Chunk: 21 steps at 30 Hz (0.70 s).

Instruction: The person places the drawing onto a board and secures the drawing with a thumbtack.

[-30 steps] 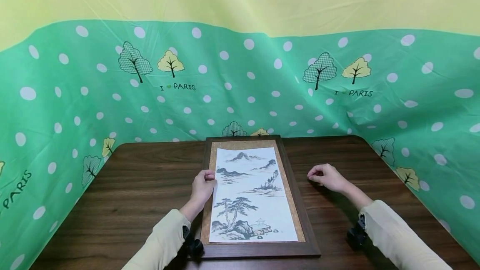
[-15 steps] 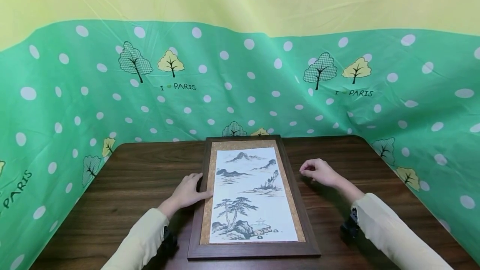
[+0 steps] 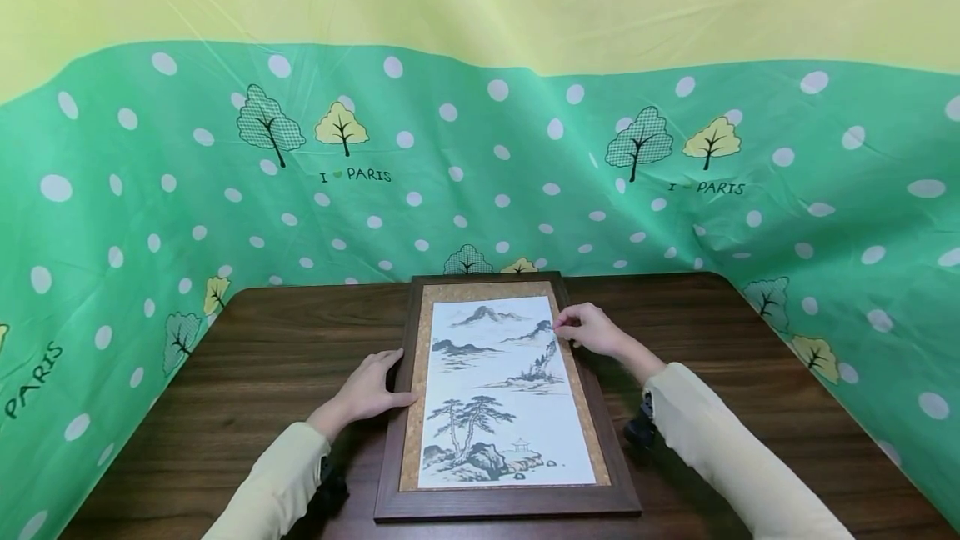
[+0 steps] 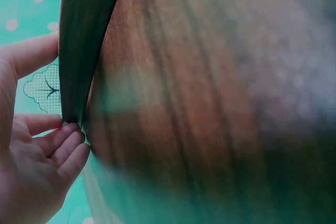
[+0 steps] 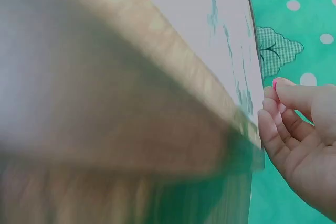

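Nearest me lay the brown frame (image 3: pixel 510 503), flat on the table (image 3: pixel 150 457), its cork panel (image 3: pixel 410 465) bordering the landscape print (image 3: pixel 498 394) laid over it. At the frame's nine o'clock, the left hand (image 3: pixel 366 387) straddled the rail, thumb and fingers wide apart, thumb tip over the cork margin, apparently steadying the frame. Farther off, toward two o'clock, the right hand (image 3: pixel 592 332) held its fingers narrow, pinching a small pink thing (image 5: pixel 275 83) at the print's edge, perhaps for precise placing; I couldn't tell whether it touched the paper. At twelve o'clock hung the green-and-yellow curtain (image 3: pixel 525 132).
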Available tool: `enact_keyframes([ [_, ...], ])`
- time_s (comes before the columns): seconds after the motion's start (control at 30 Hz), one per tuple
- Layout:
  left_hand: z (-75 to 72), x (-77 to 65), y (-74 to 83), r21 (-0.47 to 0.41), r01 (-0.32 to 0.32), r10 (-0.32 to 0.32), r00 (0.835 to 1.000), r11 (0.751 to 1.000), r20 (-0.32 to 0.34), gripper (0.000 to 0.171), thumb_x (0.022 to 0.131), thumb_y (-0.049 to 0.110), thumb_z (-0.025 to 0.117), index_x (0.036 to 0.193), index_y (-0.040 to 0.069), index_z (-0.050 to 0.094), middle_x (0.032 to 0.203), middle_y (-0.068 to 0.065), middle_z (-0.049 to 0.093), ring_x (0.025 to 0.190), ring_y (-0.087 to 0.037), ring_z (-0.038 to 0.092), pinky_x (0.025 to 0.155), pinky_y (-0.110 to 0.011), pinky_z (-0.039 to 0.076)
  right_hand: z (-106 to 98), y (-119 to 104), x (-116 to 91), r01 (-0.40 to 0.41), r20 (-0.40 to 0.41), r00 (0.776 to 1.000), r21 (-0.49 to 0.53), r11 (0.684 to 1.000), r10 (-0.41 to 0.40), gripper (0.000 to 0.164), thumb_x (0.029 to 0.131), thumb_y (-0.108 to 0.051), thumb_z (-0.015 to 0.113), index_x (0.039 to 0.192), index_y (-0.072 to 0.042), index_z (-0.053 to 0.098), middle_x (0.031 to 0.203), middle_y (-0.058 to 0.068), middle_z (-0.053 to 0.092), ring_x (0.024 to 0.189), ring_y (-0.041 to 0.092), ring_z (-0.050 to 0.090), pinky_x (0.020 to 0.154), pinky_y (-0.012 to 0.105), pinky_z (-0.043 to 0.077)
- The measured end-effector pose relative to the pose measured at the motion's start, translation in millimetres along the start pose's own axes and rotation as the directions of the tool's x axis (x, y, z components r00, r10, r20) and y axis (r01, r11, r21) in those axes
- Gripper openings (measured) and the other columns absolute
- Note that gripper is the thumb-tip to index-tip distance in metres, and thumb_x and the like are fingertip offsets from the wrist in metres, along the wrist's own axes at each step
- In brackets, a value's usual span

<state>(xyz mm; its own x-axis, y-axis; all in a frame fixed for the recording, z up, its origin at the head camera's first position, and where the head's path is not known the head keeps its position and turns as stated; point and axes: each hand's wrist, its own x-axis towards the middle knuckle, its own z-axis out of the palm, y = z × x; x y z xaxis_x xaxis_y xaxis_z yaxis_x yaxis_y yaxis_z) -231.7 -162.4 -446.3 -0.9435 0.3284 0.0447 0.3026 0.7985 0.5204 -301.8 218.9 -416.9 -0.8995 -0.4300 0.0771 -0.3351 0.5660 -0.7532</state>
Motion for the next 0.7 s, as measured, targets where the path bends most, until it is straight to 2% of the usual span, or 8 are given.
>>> enact_keyframes([
  [0.1,0.3,-0.4,-1.0,-0.014,0.007,-0.008,1.000,1.000,-0.002,0.082,0.074,0.041,0.071,0.135,-0.005,0.038,0.133,-0.024,0.041,0.123,-0.039,0.036,0.093,-0.050,0.037,9.0,-7.0,16.1,-0.016,-0.001,1.000,0.022,1.000,0.016,0.014,0.088,-0.002,0.056,0.093,0.008,0.064,0.081,0.018,0.062,0.066,0.026,0.053,0.056,0.033,0.048],
  [0.23,0.8,-0.6,-2.4,-0.041,0.022,-0.021,1.000,0.999,0.003,0.083,0.075,0.041,0.071,0.136,-0.004,0.037,0.134,-0.024,0.041,0.124,-0.039,0.035,0.094,-0.050,0.036,23.8,-15.8,41.1,-0.018,0.001,1.000,0.027,0.999,0.018,0.015,0.088,-0.003,0.056,0.094,0.008,0.065,0.080,0.016,0.063,0.062,0.021,0.052,0.054,0.028,0.044],
  [0.43,0.7,-0.4,-4.6,-0.070,0.028,-0.029,1.000,0.997,-0.013,0.083,0.073,0.040,0.073,0.135,-0.004,0.038,0.133,-0.024,0.042,0.122,-0.039,0.036,0.093,-0.051,0.036,50.2,-22.1,77.3,-0.069,0.000,0.998,0.121,0.990,0.069,0.018,0.090,-0.005,0.054,0.095,0.008,0.066,0.073,0.015,0.060,0.053,0.014,0.044,0.051,0.026,0.039],
  [0.53,2.9,-0.6,-6.4,-0.062,0.023,-0.024,1.000,0.998,-0.019,0.083,0.073,0.039,0.073,0.134,-0.005,0.039,0.132,-0.024,0.043,0.122,-0.039,0.037,0.093,-0.050,0.036,61.5,-21.5,89.9,-0.096,-0.030,0.995,0.108,0.989,0.099,0.017,0.089,-0.006,0.056,0.094,0.006,0.067,0.078,0.013,0.064,0.059,0.012,0.050,0.055,0.026,0.042],
  [0.7,5.4,0.7,-7.8,-0.074,0.010,-0.013,0.999,0.997,-0.036,0.083,0.072,0.038,0.074,0.134,-0.005,0.040,0.131,-0.024,0.044,0.121,-0.039,0.038,0.093,-0.050,0.036,71.8,-22.8,105.1,-0.124,-0.104,0.986,0.053,0.991,0.129,0.015,0.087,-0.006,0.059,0.091,0.004,0.070,0.088,0.014,0.068,0.076,0.016,0.060,0.067,0.027,0.046],
])
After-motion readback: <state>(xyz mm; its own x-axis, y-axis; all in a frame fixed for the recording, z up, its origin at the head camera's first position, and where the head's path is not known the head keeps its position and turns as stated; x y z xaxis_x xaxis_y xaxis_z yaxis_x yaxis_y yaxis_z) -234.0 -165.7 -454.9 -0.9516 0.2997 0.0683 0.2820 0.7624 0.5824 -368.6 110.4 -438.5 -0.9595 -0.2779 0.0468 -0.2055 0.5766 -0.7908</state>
